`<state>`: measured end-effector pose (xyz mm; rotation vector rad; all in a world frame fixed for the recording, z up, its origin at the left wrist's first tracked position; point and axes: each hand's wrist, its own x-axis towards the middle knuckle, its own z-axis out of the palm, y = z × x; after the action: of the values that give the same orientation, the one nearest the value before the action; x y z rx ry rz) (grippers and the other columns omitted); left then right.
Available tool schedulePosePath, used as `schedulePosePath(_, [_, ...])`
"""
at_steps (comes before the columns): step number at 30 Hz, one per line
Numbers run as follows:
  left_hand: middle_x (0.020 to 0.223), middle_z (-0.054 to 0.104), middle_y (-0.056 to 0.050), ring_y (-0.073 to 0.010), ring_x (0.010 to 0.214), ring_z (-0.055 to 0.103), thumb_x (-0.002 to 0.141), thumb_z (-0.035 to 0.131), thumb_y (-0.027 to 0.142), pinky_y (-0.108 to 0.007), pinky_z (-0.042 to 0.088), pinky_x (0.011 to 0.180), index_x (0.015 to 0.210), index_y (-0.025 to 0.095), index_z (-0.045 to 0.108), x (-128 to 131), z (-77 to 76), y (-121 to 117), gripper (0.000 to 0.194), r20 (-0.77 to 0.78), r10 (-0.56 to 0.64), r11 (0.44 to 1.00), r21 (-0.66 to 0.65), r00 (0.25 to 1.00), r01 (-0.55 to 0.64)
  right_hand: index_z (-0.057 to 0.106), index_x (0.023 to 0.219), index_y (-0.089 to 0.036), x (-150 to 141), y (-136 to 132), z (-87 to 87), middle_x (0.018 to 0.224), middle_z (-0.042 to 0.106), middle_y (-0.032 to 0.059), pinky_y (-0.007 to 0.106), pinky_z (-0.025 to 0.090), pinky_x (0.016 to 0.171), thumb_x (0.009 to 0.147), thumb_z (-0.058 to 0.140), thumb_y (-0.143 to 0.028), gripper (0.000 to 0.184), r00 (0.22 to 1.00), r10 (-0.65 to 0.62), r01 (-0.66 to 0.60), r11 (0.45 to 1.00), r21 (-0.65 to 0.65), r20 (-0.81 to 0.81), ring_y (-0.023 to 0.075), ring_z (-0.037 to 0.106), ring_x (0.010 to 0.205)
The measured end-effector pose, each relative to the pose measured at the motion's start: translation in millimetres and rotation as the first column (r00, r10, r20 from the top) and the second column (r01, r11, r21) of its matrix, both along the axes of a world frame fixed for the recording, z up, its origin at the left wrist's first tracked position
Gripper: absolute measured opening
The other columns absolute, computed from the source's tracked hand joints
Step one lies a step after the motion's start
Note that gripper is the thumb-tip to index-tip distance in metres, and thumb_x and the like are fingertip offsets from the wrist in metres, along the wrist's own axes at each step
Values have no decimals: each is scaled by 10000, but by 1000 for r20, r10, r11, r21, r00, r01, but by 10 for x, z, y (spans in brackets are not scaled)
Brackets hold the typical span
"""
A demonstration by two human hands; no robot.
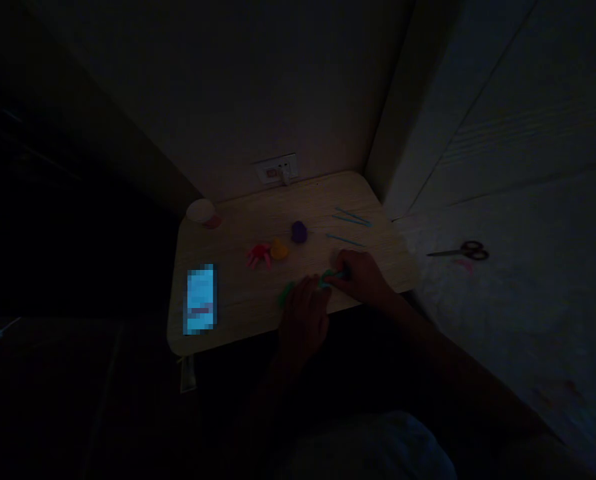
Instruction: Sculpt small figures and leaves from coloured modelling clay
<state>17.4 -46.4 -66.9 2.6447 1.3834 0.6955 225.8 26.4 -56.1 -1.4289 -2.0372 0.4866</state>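
The scene is very dark. Both my hands rest near the front edge of a small wooden table. My left hand and my right hand meet over a green piece of clay, fingers curled and pinching it. A second green bit lies just left of my left hand. Farther back sit a pink clay shape, a yellow lump and a purple lump.
A lit phone lies at the table's front left. A small cup stands at the back left corner. Thin teal sticks lie at the back right. Scissors rest on the white surface to the right. A wall socket is behind.
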Motion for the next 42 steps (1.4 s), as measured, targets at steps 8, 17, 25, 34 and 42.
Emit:
schedulePosePath(8, [1465, 505, -179, -360, 1328, 540, 919, 592, 149, -569, 507, 1095, 1353, 220, 664, 21, 27, -7, 446, 53, 76, 996, -49, 996, -74, 491, 797, -240, -44, 42, 21, 691, 601, -9, 303, 334, 649, 850, 768, -416, 332, 994, -108, 106, 993, -59, -31, 177, 536, 631])
schedulePosePath(17, [1344, 558, -160, -335, 1245, 537, 932, 549, 139, -546, 504, 1066, 1363, 220, 659, 15, 40, 1, 451, 54, 40, 999, -31, 998, -38, 496, 790, -240, -86, 36, 50, 686, 614, -3, 303, 326, 635, 863, 739, -440, 323, 991, -137, 136, 989, -60, -10, 180, 545, 624])
schedulePosePath(25, [1290, 560, -156, -319, 1177, 558, 918, 567, 140, -519, 528, 1023, 1371, 211, 657, 21, 32, -8, 467, 24, 53, 998, -25, 998, -53, 518, 817, -234, -127, 35, 19, 744, 644, 24, 314, 335, 677, 882, 727, -423, 289, 990, -101, 103, 995, -9, 101, 204, 577, 690])
schedulePosePath(34, [1295, 625, -151, -342, 1196, 583, 926, 566, 147, -559, 522, 1055, 1377, 205, 646, 22, 47, -7, 461, -13, 34, 999, 8, 999, -34, 501, 790, -241, -125, 48, 47, 721, 641, 12, 305, 328, 655, 859, 752, -442, 328, 995, -79, 82, 996, -37, 68, 193, 570, 663])
schedulePosePath(42, [1500, 604, -130, -300, 1453, 515, 952, 505, 86, -527, 473, 1181, 1512, 192, 526, 1, -28, -12, 570, 86, -70, 998, -2, 994, 70, 486, 770, -243, -61, 19, 32, 705, 622, 16, 320, 346, 664, 884, 736, -423, 328, 988, -146, 146, 989, -8, 46, 199, 558, 658])
